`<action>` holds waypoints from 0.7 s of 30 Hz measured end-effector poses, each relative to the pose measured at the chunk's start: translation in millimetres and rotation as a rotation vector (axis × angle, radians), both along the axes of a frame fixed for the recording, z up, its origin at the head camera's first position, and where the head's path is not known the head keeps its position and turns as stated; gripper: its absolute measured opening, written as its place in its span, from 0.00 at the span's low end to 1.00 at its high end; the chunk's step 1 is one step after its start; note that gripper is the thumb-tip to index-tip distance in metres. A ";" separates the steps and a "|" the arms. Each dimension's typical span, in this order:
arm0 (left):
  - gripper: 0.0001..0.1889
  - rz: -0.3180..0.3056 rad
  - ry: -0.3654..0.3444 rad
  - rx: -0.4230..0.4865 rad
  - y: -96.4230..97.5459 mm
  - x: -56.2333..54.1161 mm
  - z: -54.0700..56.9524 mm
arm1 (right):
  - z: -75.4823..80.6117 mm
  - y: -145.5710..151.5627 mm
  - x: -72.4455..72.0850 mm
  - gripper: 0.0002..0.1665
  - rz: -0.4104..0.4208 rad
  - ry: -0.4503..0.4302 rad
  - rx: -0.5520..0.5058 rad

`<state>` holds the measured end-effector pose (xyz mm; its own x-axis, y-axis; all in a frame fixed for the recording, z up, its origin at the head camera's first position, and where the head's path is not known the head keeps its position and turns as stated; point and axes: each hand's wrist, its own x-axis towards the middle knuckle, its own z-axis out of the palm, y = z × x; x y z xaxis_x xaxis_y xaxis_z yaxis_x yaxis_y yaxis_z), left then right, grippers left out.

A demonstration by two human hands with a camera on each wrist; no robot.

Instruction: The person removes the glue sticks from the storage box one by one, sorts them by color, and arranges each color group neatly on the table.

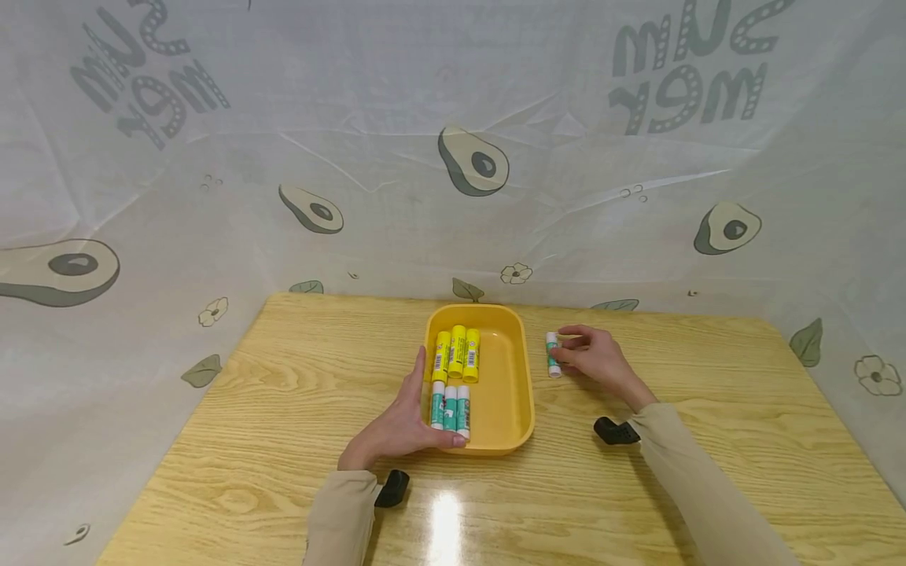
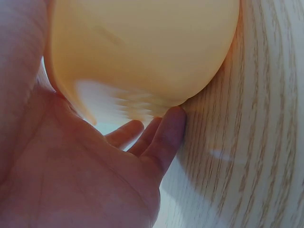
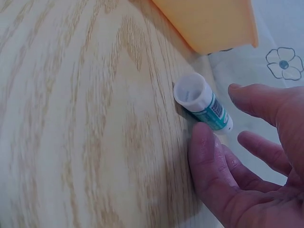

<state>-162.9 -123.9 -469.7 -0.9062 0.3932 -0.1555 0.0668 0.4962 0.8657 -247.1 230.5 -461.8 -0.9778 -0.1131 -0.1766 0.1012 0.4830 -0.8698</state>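
A yellow-orange plastic tray [image 1: 504, 377] stands on the table. My left hand [image 1: 402, 424] rests against its near left corner, fingers extended along the outer wall and thumb at the front rim. In the left wrist view the fingertips [image 2: 173, 118] touch the tray's side [image 2: 147, 42] low by the tabletop. Right of the tray, a white and teal glue stick [image 1: 553, 355] lies on the table. My right hand [image 1: 594, 358] is around it with fingers apart; in the right wrist view a gap shows between the upper digit and the glue stick [image 3: 211, 111].
Inside the tray, three yellow glue sticks [image 1: 458, 352] lie at the far left, and three teal glue sticks with white ends [image 1: 451, 409] at the near left. A printed cloth [image 1: 396, 157] hangs behind the wooden table [image 1: 283, 393]. Black mounts [image 1: 614, 431] sit at both wrists.
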 end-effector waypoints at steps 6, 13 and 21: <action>0.79 -0.005 0.001 -0.001 0.5 -0.2 0.6 | 4.4 3.7 4.0 0.36 -0.015 0.031 0.020; 0.79 -0.006 0.000 -0.006 -0.2 -1.0 0.5 | 17.0 1.9 12.7 0.36 -0.021 0.084 0.002; 0.79 -0.012 0.003 0.004 -0.8 0.0 1.3 | 33.0 -11.0 27.8 0.34 -0.004 0.122 -0.103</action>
<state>-162.9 -124.7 -468.4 -0.9017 0.4051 -0.1513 0.0752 0.4916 0.8676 -219.3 219.5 -428.8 -0.9918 -0.1201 -0.0440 -0.0064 0.3901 -0.9207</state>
